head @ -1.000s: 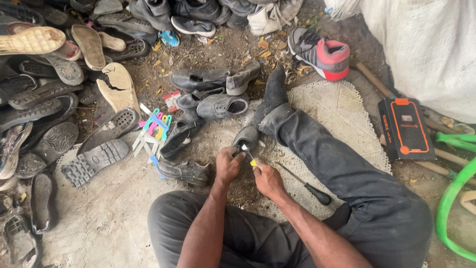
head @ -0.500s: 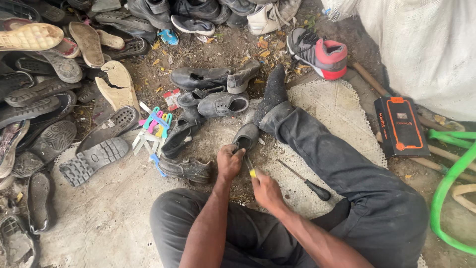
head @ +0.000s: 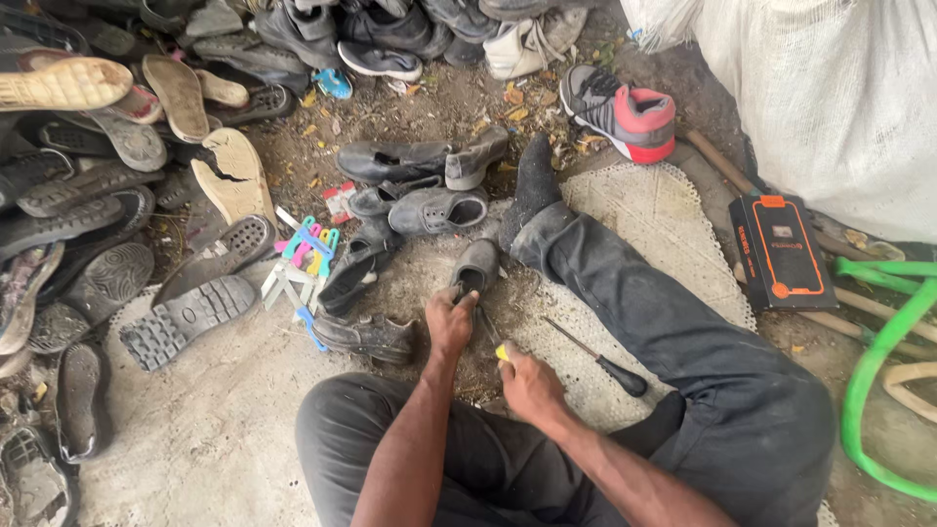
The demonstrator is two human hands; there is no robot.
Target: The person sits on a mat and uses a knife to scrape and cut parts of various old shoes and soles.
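Pretty cramped spot tbh. Left hand [head: 451,322] has its grip pressed on the heel end of a small dark shoe [head: 475,267] lying on the floor just beside the person's outstretched leg [head: 644,303], toe pointing away. Right hand [head: 529,383] is closed in a fist grip around a yellow-handled tool [head: 502,351], only the yellow bit shows, tip sits close to the left hand, can't tell if it touches the shoe. 1 black-handled screwdriver [head: 603,359] lies on the woven mat [head: 664,224] right of the right hand, near but not touching. Open room: bare concrete floor [head: 215,429] at lower left is the only free patch; mat edge runs along the leg. Left side is walled by a pile of loose soles [head: 117,195], too many to count. In front: 3 dark shoes [head: 429,185] in a cluster plus 1 more [head: 366,337] by the left wrist, 1 grey-and-red sneaker [head: 625,112] further back. 1 bunch of coloured plastic bits [head: 310,244]. Right edge: 1 black-orange box [head: 781,249], 1 green hose [head: 878,361], 1 white sack [head: 830,88].
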